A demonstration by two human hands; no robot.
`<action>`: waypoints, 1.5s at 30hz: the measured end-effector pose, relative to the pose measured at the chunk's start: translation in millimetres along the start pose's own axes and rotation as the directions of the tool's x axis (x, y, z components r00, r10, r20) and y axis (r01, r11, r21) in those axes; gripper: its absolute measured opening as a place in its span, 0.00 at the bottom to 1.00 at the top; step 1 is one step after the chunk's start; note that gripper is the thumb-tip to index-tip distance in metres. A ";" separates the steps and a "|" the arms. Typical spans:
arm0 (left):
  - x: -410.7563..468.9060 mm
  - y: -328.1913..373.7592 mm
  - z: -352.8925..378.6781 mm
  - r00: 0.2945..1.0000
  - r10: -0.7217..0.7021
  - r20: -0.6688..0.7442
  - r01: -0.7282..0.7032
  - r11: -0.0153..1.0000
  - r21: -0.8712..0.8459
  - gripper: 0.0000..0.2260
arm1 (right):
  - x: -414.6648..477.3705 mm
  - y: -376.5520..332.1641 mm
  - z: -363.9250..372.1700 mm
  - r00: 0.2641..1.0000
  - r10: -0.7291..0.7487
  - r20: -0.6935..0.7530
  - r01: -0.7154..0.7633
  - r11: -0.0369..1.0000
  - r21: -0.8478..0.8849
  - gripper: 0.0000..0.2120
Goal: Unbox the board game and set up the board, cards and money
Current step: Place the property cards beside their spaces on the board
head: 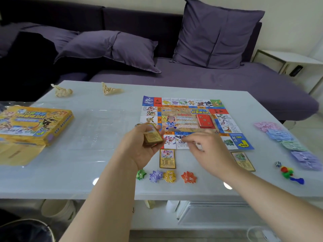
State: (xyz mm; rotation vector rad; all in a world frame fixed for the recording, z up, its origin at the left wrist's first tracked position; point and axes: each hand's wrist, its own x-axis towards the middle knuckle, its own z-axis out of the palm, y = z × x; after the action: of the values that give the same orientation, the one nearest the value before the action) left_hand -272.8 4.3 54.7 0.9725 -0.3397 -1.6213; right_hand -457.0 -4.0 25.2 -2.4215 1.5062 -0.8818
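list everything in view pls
game board: 1, multicolour, table centre-right
red cards: 1 stack, red, on board
single cards: 2, gold-framed, at board's near edge
star tokens: 4, green, purple, yellow, orange, front row
money: several piles, pink, blue, green, purple, right
die: 1, white-blue, by pawns
pawns: cluster, red, green, blue, right
box: 1, yellow, left
crumpled paper: 2, tan, far edge
sofa: 1, purple, behind table
left hand: grips gold card deck
right hand: over board's near edge, blurred

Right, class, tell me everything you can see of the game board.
The game board is a thin square printed sheet, paper-like, lying flat on the pale table. Squares with creature pictures frame it; a cartoon figure fills the centre, a yellow arrow marks one blue corner. A red card stack rests on it. The right hand hides part of its near edge.
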 end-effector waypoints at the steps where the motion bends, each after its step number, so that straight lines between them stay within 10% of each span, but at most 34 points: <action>1: -0.2 -2.8 1.2 0.999 -0.023 0.030 0.022 0.999 0.032 0.08 | 0.1 2.2 -6.5 0.996 0.087 0.010 -0.087 0.991 0.099 0.09; 11: -5.3 -42.5 23.4 0.962 -0.097 0.257 -0.009 0.923 0.386 0.09 | -14.5 13.0 -27.0 0.805 0.491 0.333 -0.571 0.488 0.660 0.12; 22: -3.6 -56.5 18.5 0.968 -0.132 0.215 -0.019 0.813 0.582 0.12 | -19.1 10.3 -20.4 0.821 0.449 0.353 -0.569 0.594 0.569 0.08; 32: 10.8 -43.7 22.4 0.996 -0.022 0.091 -0.019 0.903 0.429 0.04 | 0.2 10.2 -16.6 0.802 0.534 0.267 -0.569 0.547 0.613 0.03; 45: 62.0 -2.7 24.6 0.991 0.131 -0.029 -0.119 0.956 0.268 0.11 | 107.3 -4.8 -35.5 0.869 0.225 0.442 -0.381 0.872 0.306 0.18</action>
State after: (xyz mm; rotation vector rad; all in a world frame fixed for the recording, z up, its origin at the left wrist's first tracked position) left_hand -292.7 -58.4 42.8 1.1653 -0.5875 -1.4588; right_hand -438.7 -87.8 98.8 -1.8611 1.3595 -0.5174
